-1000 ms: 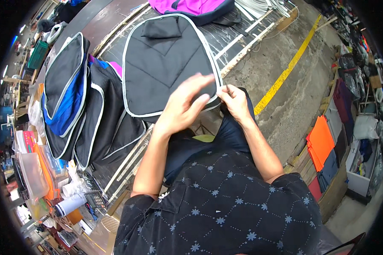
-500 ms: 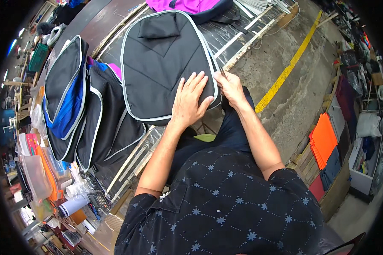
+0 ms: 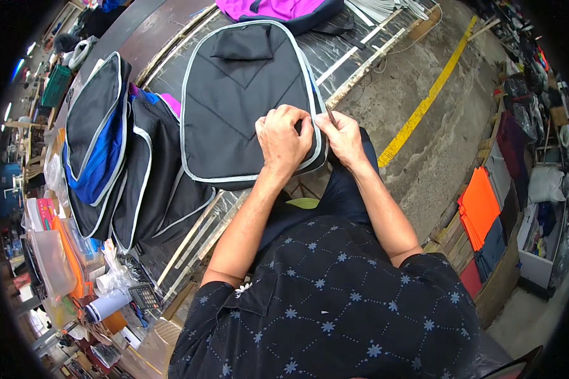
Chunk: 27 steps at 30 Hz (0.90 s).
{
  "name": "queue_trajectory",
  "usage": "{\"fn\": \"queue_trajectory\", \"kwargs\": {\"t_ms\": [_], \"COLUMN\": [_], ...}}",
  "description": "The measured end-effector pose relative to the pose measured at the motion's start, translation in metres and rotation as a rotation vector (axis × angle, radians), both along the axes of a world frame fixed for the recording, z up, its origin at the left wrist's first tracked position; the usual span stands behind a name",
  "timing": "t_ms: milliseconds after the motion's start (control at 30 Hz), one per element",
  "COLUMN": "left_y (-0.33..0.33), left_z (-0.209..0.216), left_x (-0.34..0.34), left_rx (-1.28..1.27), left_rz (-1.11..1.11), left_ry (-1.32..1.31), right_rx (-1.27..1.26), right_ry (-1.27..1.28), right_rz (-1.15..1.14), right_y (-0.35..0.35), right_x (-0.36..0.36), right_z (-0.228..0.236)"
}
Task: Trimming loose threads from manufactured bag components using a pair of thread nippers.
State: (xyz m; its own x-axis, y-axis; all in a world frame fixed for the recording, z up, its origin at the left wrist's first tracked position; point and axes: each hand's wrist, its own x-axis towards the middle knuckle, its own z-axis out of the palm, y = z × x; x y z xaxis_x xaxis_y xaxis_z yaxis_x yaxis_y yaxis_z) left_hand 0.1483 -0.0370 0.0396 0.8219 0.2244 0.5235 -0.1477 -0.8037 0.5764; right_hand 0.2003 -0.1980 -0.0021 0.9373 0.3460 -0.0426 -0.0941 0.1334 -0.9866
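A black padded backpack panel point(image 3: 234, 107) with pale grey edge binding and a small black cushion at its top lies on the table before me. My left hand point(image 3: 284, 140) rests on its right part, fingers curled in toward the thumb near the binding; whatever they pinch is hidden. At the right edge of the panel, my right hand point(image 3: 342, 136) is closed around a thin, dark, pointed tool point(image 3: 330, 114), its tip pointing up and away from me. Most of the tool is covered by the fingers, so its exact kind does not show. Both hands nearly meet at the binding.
Several black and blue bag pieces point(image 3: 139, 158) with grey binding are piled on the left. A purple and black bag point(image 3: 278, 9) lies at the far side. Near left are a calculator point(image 3: 145, 297) and a white bottle point(image 3: 107, 306). A yellow line point(image 3: 423, 104) crosses the concrete floor.
My left hand has gone from lying flat with fingers spread to curled fingers, closer to the right edge. The panel has shifted slightly toward me. My right hand stays at the edge.
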Motion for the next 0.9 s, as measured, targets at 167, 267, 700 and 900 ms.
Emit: {"fn": "queue_trajectory", "kwargs": {"t_ms": [167,267,700,900], "left_y": [0.004,0.008,0.005,0.001], "left_z": [-0.017,-0.021,-0.027,-0.031], "left_x": [0.003,0.001,-0.005,-0.005], "left_rx": [-0.282,-0.325,-0.329,-0.261], "left_rz": [-0.024,-0.086,-0.104,-0.101], "left_ry": [0.038,0.054,0.077,0.038], "right_rx": [-0.109,-0.230,-0.768,-0.787], "right_ry": [-0.081,-0.136,-0.702,-0.826], "right_rz": [-0.020,-0.030,-0.097,-0.130], "right_y": [-0.004,-0.003,-0.008,-0.005], "right_x": [-0.001,-0.003,-0.023,-0.023], "right_z": [-0.001,0.006,0.072,0.063]}}
